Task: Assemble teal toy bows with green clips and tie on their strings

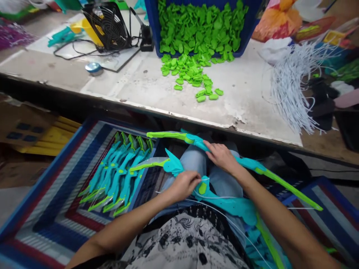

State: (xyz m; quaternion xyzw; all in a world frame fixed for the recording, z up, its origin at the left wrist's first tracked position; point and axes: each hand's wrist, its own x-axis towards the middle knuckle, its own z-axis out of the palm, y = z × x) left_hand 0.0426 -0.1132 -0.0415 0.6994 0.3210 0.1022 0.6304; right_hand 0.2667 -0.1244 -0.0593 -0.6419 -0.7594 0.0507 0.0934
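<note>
Black-and-white patterned shirt [185, 243] fills the bottom edge, person seated, jeans-clad lap [196, 160] above it. Landmark: long turquoise-and-lime plastic toy bow [249, 164], lying across the lap just below the table edge, tilted down toward the right.

Right hand [223, 157] rests on top of the bow's turquoise middle section, fingers curled loosely over it, pressing or lightly gripping; full closure can't be told. Left hand [183, 185] just below-left of the bow, fingers pinched shut on a thin white string [218, 197] beside a second turquoise bow piece with lime oval inset [203, 186]; that piece lies on the lap, touching the hand. String trails right and down over the lap.

Left of the bow: striped blue-red-white woven sack [53, 209] on the floor, holding a stack of finished turquoise-lime bows [117, 172] lying side by side.

Above the bow: worn grey-white worktable [146, 86]. On it, blue plastic crate [153, 26] heaped with small lime-green plastic pieces [199, 26], more of them spilled [193, 74] on the tabletop in front of it. Up-left of the bow: black wire-guard fan [108, 26], small round silver tin [93, 68]. Up-right of the bow: bundle of white cords [294, 82] hanging over the table's right end, orange plastic bag [276, 20] behind them.
</note>
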